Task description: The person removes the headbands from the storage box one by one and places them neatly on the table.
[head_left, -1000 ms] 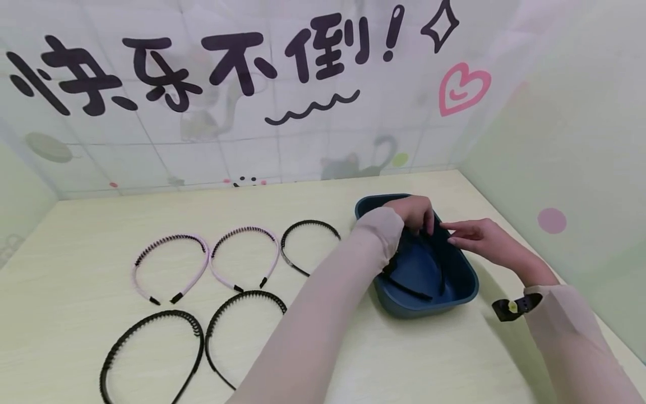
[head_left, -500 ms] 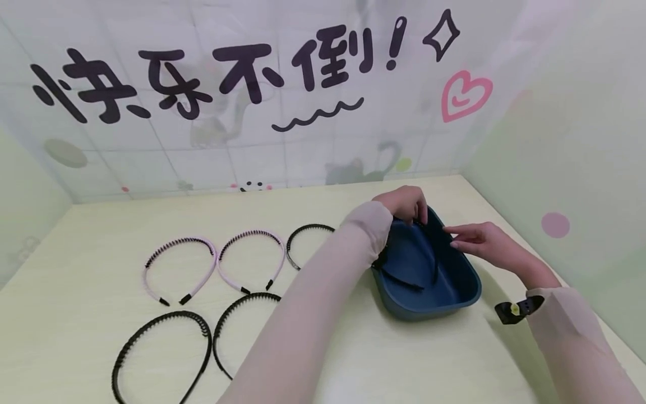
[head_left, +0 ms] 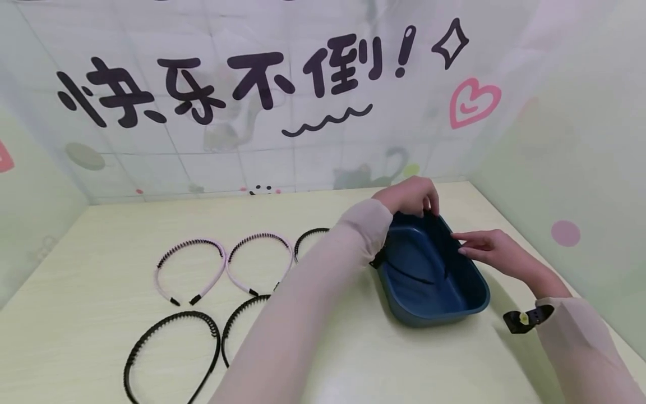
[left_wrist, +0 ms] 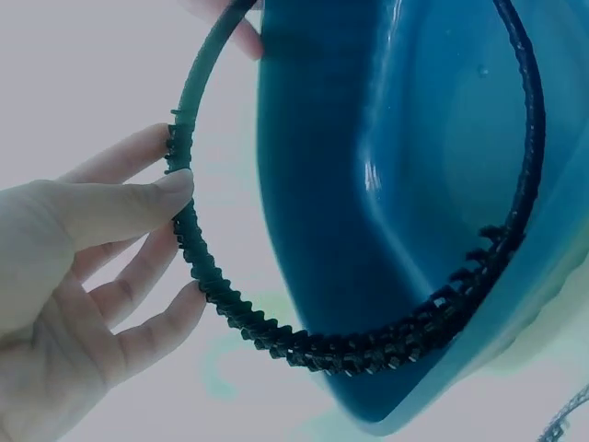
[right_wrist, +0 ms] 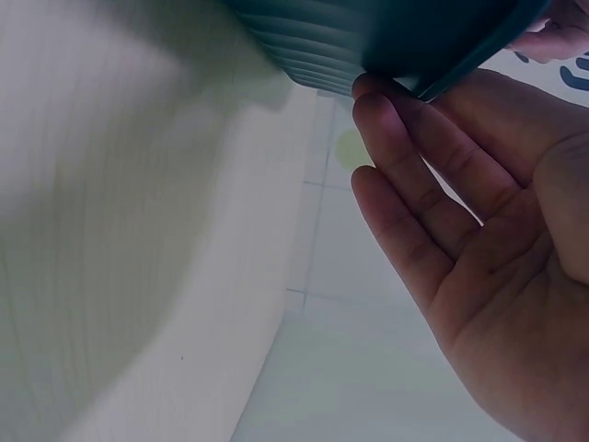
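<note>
My left hand pinches a black headband between thumb and fingers at the far end of the blue basin. Small comb teeth line the band's curve, seen closely in the left wrist view, and its thin end hangs over the basin's interior. With fairly straight fingers, my right hand touches the basin's right rim. The right wrist view shows those fingers against the outer wall, the other fingers spread apart; how the thumb meets the rim is partly hidden.
Left of the basin lie two pale pink headbands, two larger black headbands and another black headband, partly hidden by my left sleeve. Printed walls border the pale table at the back and right.
My left hand has risen toward the far rim, lifting the black headband higher out of the basin. My right hand stays at the right rim. The head view has shifted slightly.
</note>
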### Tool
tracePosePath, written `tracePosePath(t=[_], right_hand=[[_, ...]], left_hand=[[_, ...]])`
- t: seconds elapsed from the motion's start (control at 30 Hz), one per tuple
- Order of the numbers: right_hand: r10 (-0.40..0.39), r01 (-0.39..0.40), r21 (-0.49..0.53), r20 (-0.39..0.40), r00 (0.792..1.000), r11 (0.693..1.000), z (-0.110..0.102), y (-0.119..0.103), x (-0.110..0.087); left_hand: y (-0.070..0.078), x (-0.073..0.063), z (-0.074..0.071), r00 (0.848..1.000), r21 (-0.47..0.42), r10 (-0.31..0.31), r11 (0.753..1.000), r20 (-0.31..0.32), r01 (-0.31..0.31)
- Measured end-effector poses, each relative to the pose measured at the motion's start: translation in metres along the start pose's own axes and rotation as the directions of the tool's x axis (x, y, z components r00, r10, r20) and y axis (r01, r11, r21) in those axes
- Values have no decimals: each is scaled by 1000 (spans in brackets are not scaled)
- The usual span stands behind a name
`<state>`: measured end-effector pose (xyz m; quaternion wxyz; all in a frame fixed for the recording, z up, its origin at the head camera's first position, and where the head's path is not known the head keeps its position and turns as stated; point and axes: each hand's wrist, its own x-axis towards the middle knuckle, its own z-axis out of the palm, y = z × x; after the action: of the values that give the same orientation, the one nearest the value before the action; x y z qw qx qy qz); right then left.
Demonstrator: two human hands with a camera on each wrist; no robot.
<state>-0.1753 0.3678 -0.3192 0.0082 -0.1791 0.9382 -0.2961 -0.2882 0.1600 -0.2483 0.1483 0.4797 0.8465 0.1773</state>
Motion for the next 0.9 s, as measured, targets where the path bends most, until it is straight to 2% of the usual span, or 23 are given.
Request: tracePosePath(t=[0.27,0.67,0.9], right_hand=[[-3,3,2,17,1000,1000,0,1,0],[-7,7,-8,2,1000,1000,0,4,0],[-12,12,0,3,1000,1000,1,6,1]], left_hand=[[3,-6,-9,998,35,60,998,-23,-59],[19,-15,-26,991,75,129,989,-29,-126],[23,-22,-31,993,99,117,988,-20,-115]])
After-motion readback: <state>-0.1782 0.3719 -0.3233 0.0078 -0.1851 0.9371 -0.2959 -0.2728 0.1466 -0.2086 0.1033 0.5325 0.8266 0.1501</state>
